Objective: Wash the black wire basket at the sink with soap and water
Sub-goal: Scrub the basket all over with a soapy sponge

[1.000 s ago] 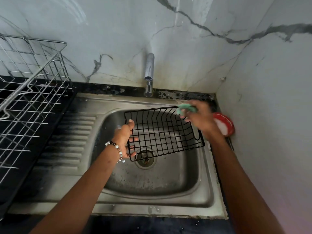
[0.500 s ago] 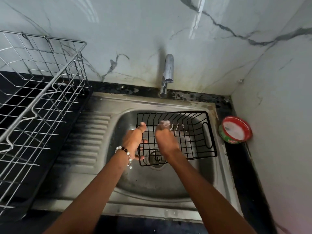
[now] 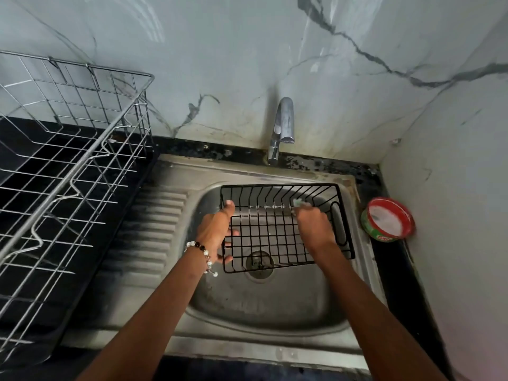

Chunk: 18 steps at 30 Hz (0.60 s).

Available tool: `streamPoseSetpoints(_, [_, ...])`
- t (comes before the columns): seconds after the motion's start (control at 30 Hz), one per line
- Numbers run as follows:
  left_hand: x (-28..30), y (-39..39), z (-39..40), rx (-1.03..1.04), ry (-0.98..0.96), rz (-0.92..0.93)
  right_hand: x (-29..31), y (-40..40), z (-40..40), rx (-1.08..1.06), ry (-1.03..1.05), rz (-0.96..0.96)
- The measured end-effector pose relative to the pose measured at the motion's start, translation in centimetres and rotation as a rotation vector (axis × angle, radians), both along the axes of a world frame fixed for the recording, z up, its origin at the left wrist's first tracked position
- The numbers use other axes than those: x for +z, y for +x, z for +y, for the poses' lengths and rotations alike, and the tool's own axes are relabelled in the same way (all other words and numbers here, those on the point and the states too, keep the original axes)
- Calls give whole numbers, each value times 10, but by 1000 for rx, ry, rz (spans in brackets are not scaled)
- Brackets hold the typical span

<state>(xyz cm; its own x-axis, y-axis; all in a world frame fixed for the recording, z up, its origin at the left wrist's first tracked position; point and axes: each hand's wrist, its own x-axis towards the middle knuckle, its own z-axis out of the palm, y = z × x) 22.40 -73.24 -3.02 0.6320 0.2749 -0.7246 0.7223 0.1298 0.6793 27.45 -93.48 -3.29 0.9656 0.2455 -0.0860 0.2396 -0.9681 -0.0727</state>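
The black wire basket (image 3: 277, 237) hangs over the steel sink (image 3: 275, 306), above the drain. My left hand (image 3: 217, 232) grips its left rim, thumb over the top wire and fingers through the side. My right hand (image 3: 313, 224) is inside the basket and holds a small green scrubber (image 3: 298, 202) against the wires near the far right corner. A line of white suds shows on the wires between the two hands. The tap (image 3: 283, 127) at the back runs no water.
A red-rimmed green tub of white soap paste (image 3: 389, 218) sits on the black counter right of the sink. A large silver wire dish rack (image 3: 63, 171) stands on the left. Marble walls close in behind and on the right.
My right hand came off the basket's far right corner, swept to its middle, then moved back toward the right inside it, leaving suds. The left hand kept its grip.
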Motion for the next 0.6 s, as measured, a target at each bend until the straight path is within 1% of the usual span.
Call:
streamPoseSetpoints(0.07, [-1,-1,-1,16,6,-1,3,-11,10,-155,-10,7])
streamPoseSetpoints(0.13, [-4,-2,-3,26,20,2,6,-21,31,-187,-9,20])
streamPoseSetpoints(0.2, [-7,-3,-6,43,36,1,4,-33,54,-121,-9,28])
streamPoseSetpoints(0.3, [-7,-2,-6,71,57,-2,-2,-44,85,67,66,35])
streamPoseSetpoints(0.37, [-6,-2,-2,88,60,-1,-2,-44,97,160,91,155])
streamPoseSetpoints(0.43, [-6,-2,3,95,66,5,-2,-38,92,232,232,284])
streamPoseSetpoints(0.5, [-6,-3,8,92,48,10,-5,-29,75,390,177,233])
streamPoseSetpoints(0.53, [-6,-3,10,92,29,12,-4,-26,65,432,192,248])
streamPoseSetpoints(0.6, [-6,-3,13,95,-11,8,-2,-15,43,435,223,258])
